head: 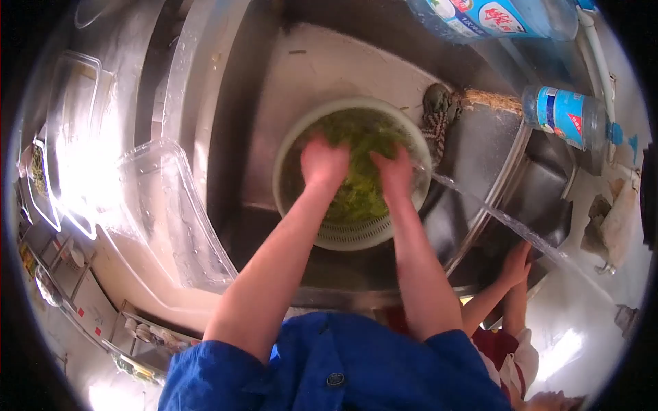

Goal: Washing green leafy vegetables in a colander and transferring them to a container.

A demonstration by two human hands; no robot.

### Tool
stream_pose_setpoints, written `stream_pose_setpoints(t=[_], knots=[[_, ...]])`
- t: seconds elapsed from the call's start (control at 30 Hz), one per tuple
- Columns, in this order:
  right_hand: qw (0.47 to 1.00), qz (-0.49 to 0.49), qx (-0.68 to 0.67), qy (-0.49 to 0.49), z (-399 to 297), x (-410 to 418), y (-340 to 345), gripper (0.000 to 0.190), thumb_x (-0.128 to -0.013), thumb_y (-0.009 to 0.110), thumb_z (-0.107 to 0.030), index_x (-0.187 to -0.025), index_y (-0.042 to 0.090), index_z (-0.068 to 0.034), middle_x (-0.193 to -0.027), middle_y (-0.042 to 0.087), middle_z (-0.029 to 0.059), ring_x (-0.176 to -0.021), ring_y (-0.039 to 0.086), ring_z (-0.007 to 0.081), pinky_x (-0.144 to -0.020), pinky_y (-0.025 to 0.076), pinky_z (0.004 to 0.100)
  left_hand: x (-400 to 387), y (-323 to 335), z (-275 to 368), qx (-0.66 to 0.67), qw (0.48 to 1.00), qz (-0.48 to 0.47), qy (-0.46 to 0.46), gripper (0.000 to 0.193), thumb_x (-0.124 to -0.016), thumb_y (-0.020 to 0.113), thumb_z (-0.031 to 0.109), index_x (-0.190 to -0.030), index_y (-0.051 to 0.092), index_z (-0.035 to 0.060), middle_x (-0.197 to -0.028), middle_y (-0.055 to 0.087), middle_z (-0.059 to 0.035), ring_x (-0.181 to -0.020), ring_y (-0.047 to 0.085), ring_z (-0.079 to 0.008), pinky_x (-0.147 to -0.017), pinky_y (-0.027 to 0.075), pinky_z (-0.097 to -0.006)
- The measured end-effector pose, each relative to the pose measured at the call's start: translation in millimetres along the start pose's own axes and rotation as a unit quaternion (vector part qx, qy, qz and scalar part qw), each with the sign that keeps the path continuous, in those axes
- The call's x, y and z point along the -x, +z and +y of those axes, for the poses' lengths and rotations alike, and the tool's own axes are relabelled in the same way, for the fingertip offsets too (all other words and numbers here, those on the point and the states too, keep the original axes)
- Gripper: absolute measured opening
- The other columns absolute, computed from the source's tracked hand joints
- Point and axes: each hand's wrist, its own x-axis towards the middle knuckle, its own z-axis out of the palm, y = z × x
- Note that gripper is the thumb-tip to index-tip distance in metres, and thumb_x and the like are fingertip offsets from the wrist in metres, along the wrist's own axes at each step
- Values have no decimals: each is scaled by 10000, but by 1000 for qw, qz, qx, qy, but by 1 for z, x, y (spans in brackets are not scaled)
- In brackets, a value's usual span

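Note:
A round, pale plastic colander basket (354, 240) stands in a metal sink, with leafy greens (362, 190) and water inside it. My left hand (324, 160) is in the left part of the basket, its fingers down among the greens and hidden. Opposite it, my right hand (395, 167) reaches into the right part, thumb apart; its other fingertips are blurred in the wet leaves. Whether either hand grips any leaves cannot be told. A stream of water (504, 218) runs in from the lower right and meets the basket's right rim.
Clear plastic containers (198, 241) lie on the left ledge. A dark, patterned cloth (436, 115) rests on the divider right of the basket. Blue-labelled plastic bottles (565, 115) are at the upper right. Another person's hands (515, 264) are at the neighbouring basin, lower right.

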Motion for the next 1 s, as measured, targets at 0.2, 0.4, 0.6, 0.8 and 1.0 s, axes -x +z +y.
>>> stream_pose_setpoints(t=[0.2,0.4,0.6,0.8,1.0], knots=[[964,-239,113,13,-29,5,50,442,-811,602,84,-1245,521,73,-1072,683,206,-907,682,318,-780,549,409,-26,-10,-28,190,978,13,-81,703,-863,700,359,-1437,483,16,-1445,518,-204,-1319,512,-331,-1042,440,-425],[982,-3,174,-75,32,21,52,403,-855,573,80,-1257,546,74,-1146,672,204,-954,689,290,-826,569,388,-20,20,-43,44,998,20,-29,675,-876,695,351,-1419,502,-1,-1429,530,-215,-1311,521,-346,-1047,442,-420],[994,-31,-96,41,-2,52,4,371,-849,594,18,-1218,619,-1,-1182,658,163,-1048,626,191,-869,514,372,20,1,-46,-66,995,70,11,678,-911,660,349,-1446,460,-16,-1412,542,-223,-1298,530,-360,-1056,444,-410],[966,-104,-112,210,67,34,-1,436,-911,602,14,-1332,496,57,-1264,606,152,-1162,578,267,-962,459,396,2,31,-107,-21,994,102,-27,499,-895,578,377,-1246,629,26,-1191,651,-264,-1157,604,-406,-984,471,-475],[989,-73,-85,-101,224,-3,-21,294,-961,541,-117,-1222,595,8,-1087,676,110,-985,617,277,-855,515,439,-28,89,-92,161,983,36,-78,498,-938,538,330,-1357,544,59,-1310,585,-212,-1193,555,-430,-1000,451,-502]])
